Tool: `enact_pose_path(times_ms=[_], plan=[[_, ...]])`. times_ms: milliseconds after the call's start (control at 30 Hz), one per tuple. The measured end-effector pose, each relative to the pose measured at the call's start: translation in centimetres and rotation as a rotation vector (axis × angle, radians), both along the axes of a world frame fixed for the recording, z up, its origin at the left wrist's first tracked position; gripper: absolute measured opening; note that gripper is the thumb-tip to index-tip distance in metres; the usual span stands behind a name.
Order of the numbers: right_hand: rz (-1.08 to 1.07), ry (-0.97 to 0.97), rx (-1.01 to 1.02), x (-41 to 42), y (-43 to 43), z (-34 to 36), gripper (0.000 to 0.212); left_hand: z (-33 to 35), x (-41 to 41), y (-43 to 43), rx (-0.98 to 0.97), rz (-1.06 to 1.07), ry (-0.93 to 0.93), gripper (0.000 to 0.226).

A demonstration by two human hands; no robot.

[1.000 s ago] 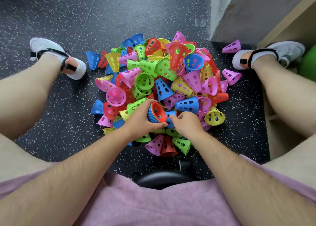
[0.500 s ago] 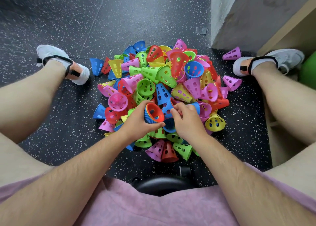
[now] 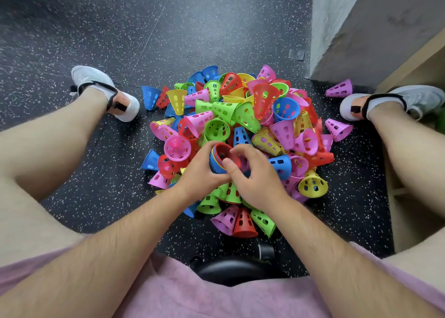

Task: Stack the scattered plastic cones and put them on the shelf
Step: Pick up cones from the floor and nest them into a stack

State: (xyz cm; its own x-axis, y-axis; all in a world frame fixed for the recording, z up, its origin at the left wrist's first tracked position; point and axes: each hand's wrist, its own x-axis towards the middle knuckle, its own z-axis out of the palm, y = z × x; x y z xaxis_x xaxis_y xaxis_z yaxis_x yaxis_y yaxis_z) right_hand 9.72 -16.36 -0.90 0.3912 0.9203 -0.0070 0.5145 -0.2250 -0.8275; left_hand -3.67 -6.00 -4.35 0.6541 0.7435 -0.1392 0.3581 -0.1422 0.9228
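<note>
Both forearms extended from the lower corners toward frame centre, hands meeting there. The left hand (image 3: pixel 201 173) gripped a stack of cones (image 3: pixel 218 159) from the side; the right hand (image 3: pixel 258 180), fingers curled, pinched at its open rim.

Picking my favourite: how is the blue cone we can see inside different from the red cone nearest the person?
The blue cone shows its open mouth; the red cone shows its outer side. The blue cone sits high in the pile; the red cone lies at its near edge. Both have holes.
</note>
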Motion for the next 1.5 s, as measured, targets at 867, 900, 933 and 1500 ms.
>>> enact_pose_path(times_ms=[867, 900, 933, 1500], plan=[[0.01, -0.421, -0.22, 3.7, 1.4, -4.5, 0.039, 0.2, 0.1, 0.2, 0.009, -0.004, 0.033, 0.06], [-0.022, -0.398, -0.185, 3.9, 1.5, -4.3, 0.037, 0.2, 0.2, 0.2, 0.005, 0.001, 0.031, 0.06], [-0.051, -0.374, -0.155, 4.1, 1.6, -4.2, 0.037, 0.3, 0.2, 0.3, 0.003, 0.008, 0.031, 0.061], [-0.042, -0.14, -0.006, 2.3, 2.7, -0.3, 0.063, 0.4, 0.7, 0.5, -0.039, 0.008, 0.017, 0.062]])
